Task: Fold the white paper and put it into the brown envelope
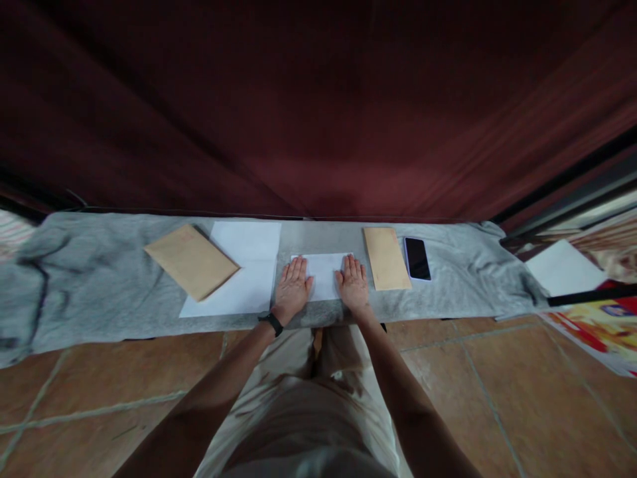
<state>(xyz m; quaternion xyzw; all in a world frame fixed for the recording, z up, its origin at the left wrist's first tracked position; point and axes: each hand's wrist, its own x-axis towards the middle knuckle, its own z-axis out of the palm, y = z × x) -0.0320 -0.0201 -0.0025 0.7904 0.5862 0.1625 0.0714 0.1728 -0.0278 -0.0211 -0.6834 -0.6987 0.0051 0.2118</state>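
A small white sheet of paper (324, 273), perhaps folded, lies on the grey cloth in front of me. My left hand (293, 285) rests flat on its left end, fingers stretched out. On the right end my right hand (353, 284) presses flat in the same way. Right of that hand lies a brown envelope (387, 259). Further left, another brown envelope or a stack of them (192, 260) sits askew over large white paper (249, 292).
A phone (417, 259) with a dark screen lies beside the right envelope. Grey cloth (462, 279) covers the long narrow surface. Dark red fabric (318, 133) hangs behind it. White paper (566, 267) and a colourful printed sheet (604, 325) are at the far right.
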